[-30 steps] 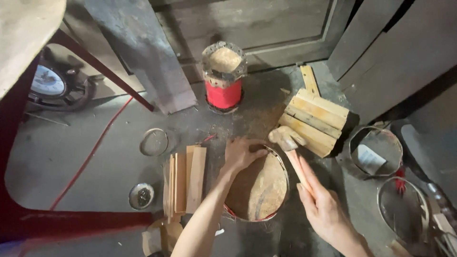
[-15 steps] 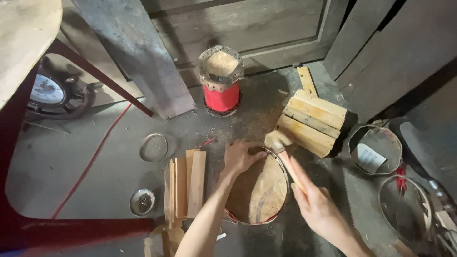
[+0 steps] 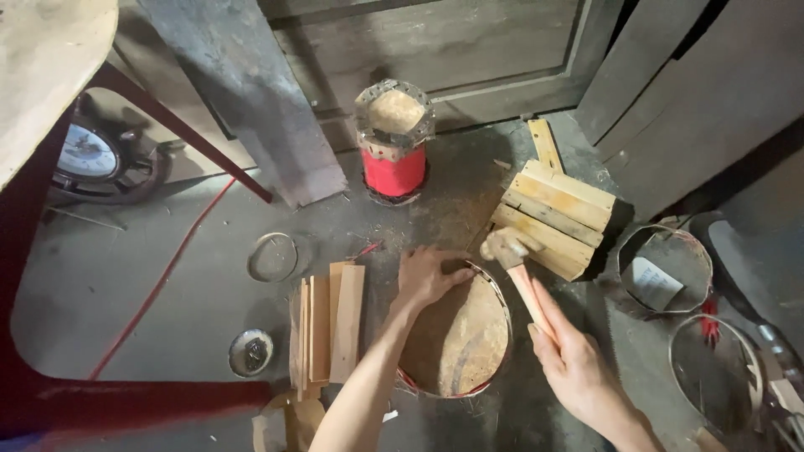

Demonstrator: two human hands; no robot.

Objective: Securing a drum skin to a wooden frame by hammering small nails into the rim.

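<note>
- On the dusty concrete floor, a round wooden disc (image 3: pixel 459 336) ringed by a metal hoop is seen lying flat, just in front of the person.
- The left hand (image 3: pixel 429 277) is laid on the upper left edge of the disc, its fingers spread and curled over the rim, pressing rather than gripping.
- A hammer (image 3: pixel 512 266) with a pale wooden handle is held by the right hand (image 3: pixel 576 368); the fingers are wrapped closed around the lower part of the handle.
- The hammer head is raised just above the disc's upper right rim, close to the left hand's fingertips; whether it touches the hoop cannot be told.
- A bundle of short wooden slats (image 3: pixel 328 328) is seen lying just left of the disc.
- A stack of yellowish wooden blocks (image 3: pixel 554 216) is placed behind the hammer head.
- A red cylinder with a perforated metal top (image 3: pixel 394 141) stands farther back, well apart from the disc.
- Two empty metal hoops (image 3: pixel 666 268) are found at the right, near the blocks.
- A small round tin lid (image 3: pixel 272 256) lies to the left of the slats.
</note>
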